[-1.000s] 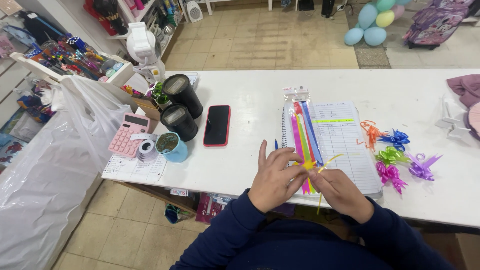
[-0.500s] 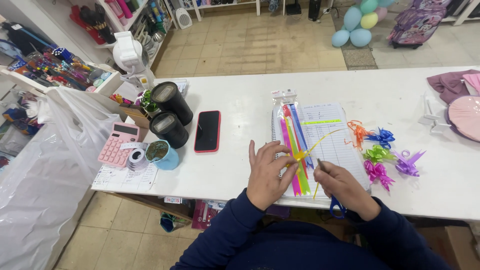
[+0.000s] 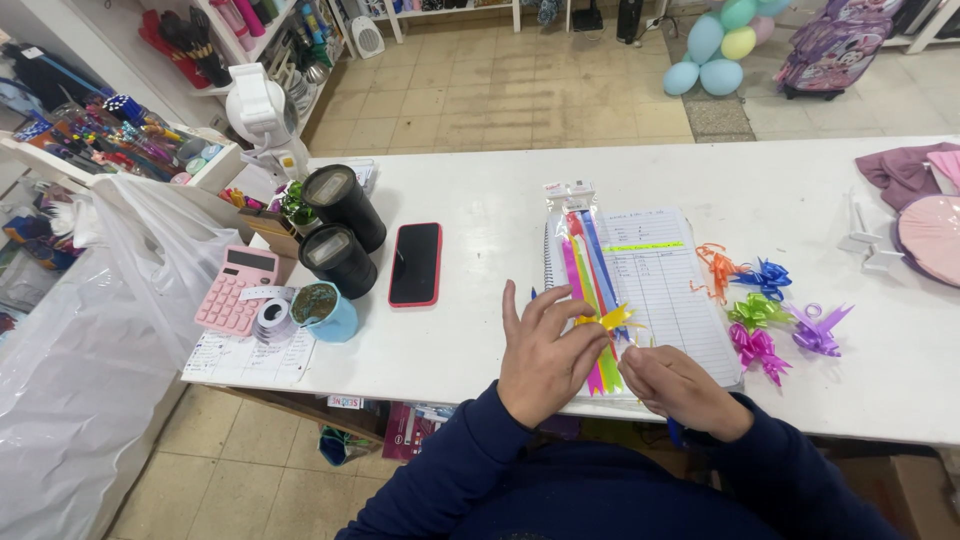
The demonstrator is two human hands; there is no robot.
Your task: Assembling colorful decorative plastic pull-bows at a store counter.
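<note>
A white table [image 3: 480, 340] is being looked down on in a shop with a tiled floor, balloons [image 3: 715, 45] lying beyond its far edge. At the near edge, a yellow ribbon [image 3: 612, 320] is being worked into a bow over a packet of coloured ribbon strips [image 3: 588, 290] that is lying on a lined notebook [image 3: 665, 290]. The left hand [image 3: 545, 355] is being held half open, its fingertips pinching the yellow loops, while the right hand [image 3: 680, 385] is being kept closed on the ribbon's thin tail. Compared with half a second ago, the long yellow strand is no longer being stretched out toward the notebook's far side; it is now being gathered tight into loops, so the bow is judged to be nearly pulled up. Finished bows [image 3: 770, 310] are lying toward the right edge, a red-cased phone [image 3: 415, 263] toward the left.
</note>
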